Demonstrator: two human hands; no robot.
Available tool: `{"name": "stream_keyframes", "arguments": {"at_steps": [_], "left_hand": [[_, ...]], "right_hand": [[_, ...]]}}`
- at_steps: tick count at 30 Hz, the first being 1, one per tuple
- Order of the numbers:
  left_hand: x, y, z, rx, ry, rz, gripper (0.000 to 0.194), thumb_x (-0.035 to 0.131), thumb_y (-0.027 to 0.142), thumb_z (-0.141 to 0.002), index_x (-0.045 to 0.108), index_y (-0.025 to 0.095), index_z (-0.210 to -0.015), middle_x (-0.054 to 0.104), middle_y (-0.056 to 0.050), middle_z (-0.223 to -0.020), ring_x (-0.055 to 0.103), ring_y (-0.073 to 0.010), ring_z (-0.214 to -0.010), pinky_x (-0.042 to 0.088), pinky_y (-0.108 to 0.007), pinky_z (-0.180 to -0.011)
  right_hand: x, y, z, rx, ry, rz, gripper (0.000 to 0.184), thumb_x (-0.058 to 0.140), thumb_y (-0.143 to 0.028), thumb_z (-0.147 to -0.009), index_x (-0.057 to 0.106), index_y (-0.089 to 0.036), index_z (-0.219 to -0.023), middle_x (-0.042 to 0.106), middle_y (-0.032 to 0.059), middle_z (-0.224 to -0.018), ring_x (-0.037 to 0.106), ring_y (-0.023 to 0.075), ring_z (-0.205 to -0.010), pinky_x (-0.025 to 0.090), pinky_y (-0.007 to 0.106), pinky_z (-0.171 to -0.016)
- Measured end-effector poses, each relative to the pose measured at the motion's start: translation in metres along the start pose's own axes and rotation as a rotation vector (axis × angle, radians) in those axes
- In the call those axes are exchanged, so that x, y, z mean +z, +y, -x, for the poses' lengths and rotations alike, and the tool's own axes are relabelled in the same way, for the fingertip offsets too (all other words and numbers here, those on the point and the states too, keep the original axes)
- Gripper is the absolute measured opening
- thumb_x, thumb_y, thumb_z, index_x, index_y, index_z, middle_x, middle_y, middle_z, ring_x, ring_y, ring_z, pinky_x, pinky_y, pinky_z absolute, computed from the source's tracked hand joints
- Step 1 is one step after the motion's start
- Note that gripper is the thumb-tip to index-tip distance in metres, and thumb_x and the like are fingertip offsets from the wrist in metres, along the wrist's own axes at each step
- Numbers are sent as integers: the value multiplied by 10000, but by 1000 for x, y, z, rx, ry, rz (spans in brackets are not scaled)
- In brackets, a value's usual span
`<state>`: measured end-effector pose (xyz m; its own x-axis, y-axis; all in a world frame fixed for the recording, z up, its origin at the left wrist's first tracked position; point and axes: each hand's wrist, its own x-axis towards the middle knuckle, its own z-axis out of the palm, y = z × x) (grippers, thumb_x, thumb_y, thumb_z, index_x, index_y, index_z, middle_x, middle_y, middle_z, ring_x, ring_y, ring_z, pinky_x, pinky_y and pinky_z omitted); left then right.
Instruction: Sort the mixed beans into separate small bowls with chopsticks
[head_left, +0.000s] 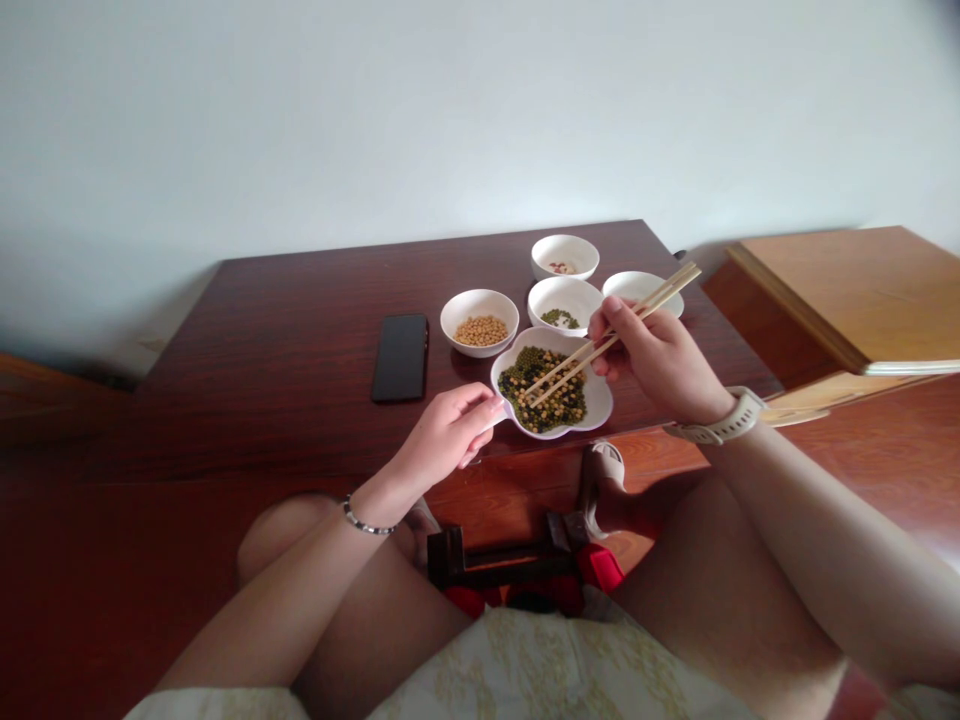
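My left hand (pixel 459 425) is closed round the short handle of a white scalloped dish (pixel 598 405) at the table's front edge. Mixed beans (pixel 544 385), green, black and yellow, lie in that dish. A pair of wooden chopsticks (pixel 660 290) is gripped in my right hand (pixel 651 355), their tips down among the beans. Just behind the dish stands a white bowl (pixel 536 295) with some green beans. To its left, another white bowl (pixel 454 318) holds yellow beans. My right hand partly hides a third white bowl (pixel 630 285), whose contents I cannot make out.
One more white bowl (pixel 564 243) with a few reddish and pale bits sits at the back. A black phone (pixel 400 358) lies left on the dark wooden table (pixel 300 330). A lighter wooden piece of furniture (pixel 847 290) stands at right, and a wall is behind.
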<state>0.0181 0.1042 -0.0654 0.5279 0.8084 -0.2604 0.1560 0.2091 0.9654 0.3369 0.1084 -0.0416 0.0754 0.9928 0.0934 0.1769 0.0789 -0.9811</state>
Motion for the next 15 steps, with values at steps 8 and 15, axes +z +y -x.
{"name": "stream_keyframes", "arguments": {"at_steps": [8,15], "left_hand": [[4,4,1,-11,17,-15,399,874,558,-1179,712,285,-937,544,45,-691,436,-150,-558,332,-324,-586],[2,2,1,0,-1,-14,364,848,493,-1227,701,270,-979,534,70,-692,425,-132,-568,311,-315,-611]], "right_hand": [[5,3,-2,-19,3,19,771,882,-1057,-1025,779,-302,-906,774,56,-694,712,226,-579,627,360,-565],[3,3,-4,-25,39,7,745,890,-1017,-1058,766,-300,-898,745,38,-705,698,198,-578,584,330,-540]]}}
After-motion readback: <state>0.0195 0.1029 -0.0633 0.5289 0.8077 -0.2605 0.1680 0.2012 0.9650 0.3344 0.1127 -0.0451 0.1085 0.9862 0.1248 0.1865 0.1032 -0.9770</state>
